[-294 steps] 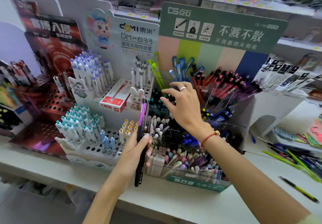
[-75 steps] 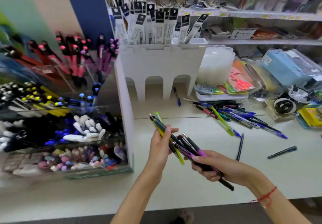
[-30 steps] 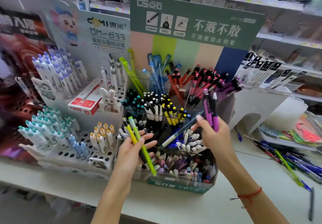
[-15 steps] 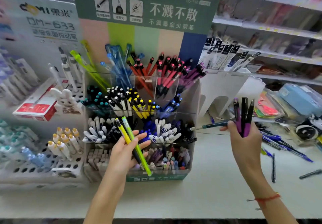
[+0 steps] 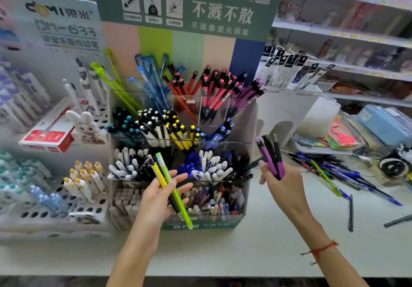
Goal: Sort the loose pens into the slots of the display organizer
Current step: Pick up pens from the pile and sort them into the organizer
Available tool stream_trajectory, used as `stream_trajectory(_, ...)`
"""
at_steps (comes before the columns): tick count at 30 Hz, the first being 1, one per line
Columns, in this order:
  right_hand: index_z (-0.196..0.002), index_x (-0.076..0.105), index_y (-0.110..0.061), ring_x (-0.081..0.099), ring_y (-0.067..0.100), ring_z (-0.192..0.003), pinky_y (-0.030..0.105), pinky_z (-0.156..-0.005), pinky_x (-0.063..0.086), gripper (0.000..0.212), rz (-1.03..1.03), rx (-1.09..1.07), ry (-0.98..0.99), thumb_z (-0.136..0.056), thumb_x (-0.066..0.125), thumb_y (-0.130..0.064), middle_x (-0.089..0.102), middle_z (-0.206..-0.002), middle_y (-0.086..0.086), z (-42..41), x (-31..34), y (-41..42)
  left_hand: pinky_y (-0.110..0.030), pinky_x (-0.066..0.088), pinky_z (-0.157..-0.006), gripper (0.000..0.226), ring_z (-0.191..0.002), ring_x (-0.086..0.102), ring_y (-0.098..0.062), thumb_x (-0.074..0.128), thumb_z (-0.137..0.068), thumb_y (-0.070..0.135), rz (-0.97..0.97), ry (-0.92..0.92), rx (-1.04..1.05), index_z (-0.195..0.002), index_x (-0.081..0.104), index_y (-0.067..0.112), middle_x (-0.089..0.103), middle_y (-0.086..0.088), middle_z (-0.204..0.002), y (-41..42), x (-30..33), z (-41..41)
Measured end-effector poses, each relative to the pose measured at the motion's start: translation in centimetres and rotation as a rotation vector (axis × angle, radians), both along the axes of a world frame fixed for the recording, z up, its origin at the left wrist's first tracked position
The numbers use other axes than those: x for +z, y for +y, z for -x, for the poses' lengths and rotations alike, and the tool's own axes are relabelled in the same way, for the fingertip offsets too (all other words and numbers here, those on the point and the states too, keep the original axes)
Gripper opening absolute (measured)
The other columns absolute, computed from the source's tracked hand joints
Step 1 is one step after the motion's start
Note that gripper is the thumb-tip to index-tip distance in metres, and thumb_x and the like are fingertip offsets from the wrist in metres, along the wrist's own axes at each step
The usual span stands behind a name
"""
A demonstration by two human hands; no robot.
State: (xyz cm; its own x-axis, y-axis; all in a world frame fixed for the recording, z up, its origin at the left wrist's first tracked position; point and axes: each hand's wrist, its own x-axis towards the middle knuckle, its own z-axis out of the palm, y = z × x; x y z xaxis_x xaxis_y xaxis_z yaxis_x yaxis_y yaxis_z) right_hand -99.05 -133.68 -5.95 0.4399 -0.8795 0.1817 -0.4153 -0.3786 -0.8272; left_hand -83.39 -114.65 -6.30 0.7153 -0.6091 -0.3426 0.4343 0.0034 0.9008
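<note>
A: Where are the pens right now?

B: Split between two hands. The left hand (image 5: pixel 159 199) holds a yellow pen (image 5: pixel 158 173) and a lime-green pen (image 5: pixel 172 188) across its palm, thumb over them, the other fingers (image 5: pixel 181 178) spread fairly loosely. The right hand (image 5: pixel 282 181) grips a small bunch upright: two purple pens (image 5: pixel 270 162) and a black one (image 5: pixel 268 146), fingers curled round them. A dark teal pen (image 5: pixel 253 165) sticks out sideways from that hand toward the display.

A: And the organizer?

B: The tiered clear display organizer (image 5: pixel 250 121) stands on the table (image 5: pixel 256 248) just behind both hands, its slots packed by colour: lime and blue at the back, then red, pink and purple; teal, white, yellow and blue caps lower down.

A: What could go wrong?

B: I'd judge the left hand's hold the weakest point. The lime pen's tip hangs well below the palm, so a tilt could let it slide out onto the table. The sideways teal pen could catch a slot wall or knock standing pens askew. The slots are crowded, so pushing a pen in may jam or nudge neighbours out. Similar caps also invite a wrong slot.

A: Anything else nearby?

B: More loose pens (image 5: pixel 334 170) lie scattered on the table to the right, and a white pegged pen stand (image 5: pixel 66 210) sits to the left.
</note>
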Motion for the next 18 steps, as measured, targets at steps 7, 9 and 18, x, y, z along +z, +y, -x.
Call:
stream_trajectory(7,-0.066,0.057,-0.015,0.029,0.008,-0.043,0.016,-0.043,0.026,0.032,0.095,-0.096,-0.294,-0.094,0.058,-0.031,0.033,-0.052,-0.004,-0.8,4.3,0.6,-0.028,0.059,-0.065,0.025,-0.089,0.071,-0.014,0.042,-0.101,0.008,0.041,0.022,0.04,-0.123,0.053,0.01,0.071,0.0,-0.107,1.0,-0.2,-1.1)
stream_trajectory(9,-0.071,0.061,-0.01,0.027,0.012,-0.047,0.021,-0.044,0.026,0.036,0.074,-0.063,-0.359,-0.091,0.057,-0.04,0.03,-0.055,0.001,-1.5,5.3,1.1,-0.027,0.059,-0.062,0.027,-0.09,0.072,-0.014,0.042,-0.1,0.008,0.056,0.024,0.057,-0.125,0.053,0.009,0.071,0.0,-0.109,1.3,-0.3,-1.5)
stream_trajectory(18,-0.074,0.053,-0.025,0.03,0.007,-0.041,0.021,-0.041,0.029,0.023,0.087,0.314,-0.247,-0.095,0.058,-0.018,0.039,-0.049,-0.008,-7.9,3.4,6.4,-0.032,0.06,-0.066,0.022,-0.093,0.069,-0.013,0.042,-0.101,0.008,0.093,0.015,0.233,-0.117,0.057,0.013,0.069,-0.002,-0.11,4.6,-0.3,-3.2)
